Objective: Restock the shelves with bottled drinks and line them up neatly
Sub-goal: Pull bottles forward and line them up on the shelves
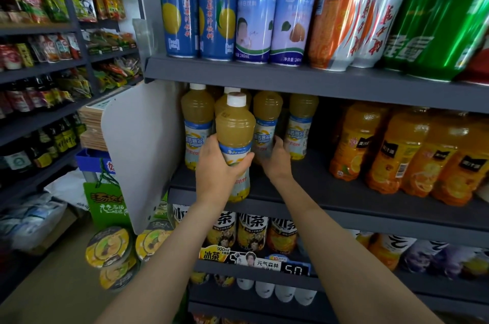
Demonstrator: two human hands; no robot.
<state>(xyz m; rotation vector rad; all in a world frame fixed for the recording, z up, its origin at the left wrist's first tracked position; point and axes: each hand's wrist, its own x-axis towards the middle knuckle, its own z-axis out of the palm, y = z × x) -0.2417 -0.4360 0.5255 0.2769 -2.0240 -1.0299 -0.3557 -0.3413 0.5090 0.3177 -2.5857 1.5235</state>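
Both hands are busy: my left hand (219, 164) wraps round a juice bottle (235, 143), holding it upright just before the shelf (330, 196), ready to slot in. My right hand (276, 156) curls round a shelved bottle (266, 122), probably nudging it aside to open a gap and straighten the row.

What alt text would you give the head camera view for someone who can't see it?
A person's left hand holds a yellow juice bottle at the middle shelf while the right hand touches a matching bottle standing there.
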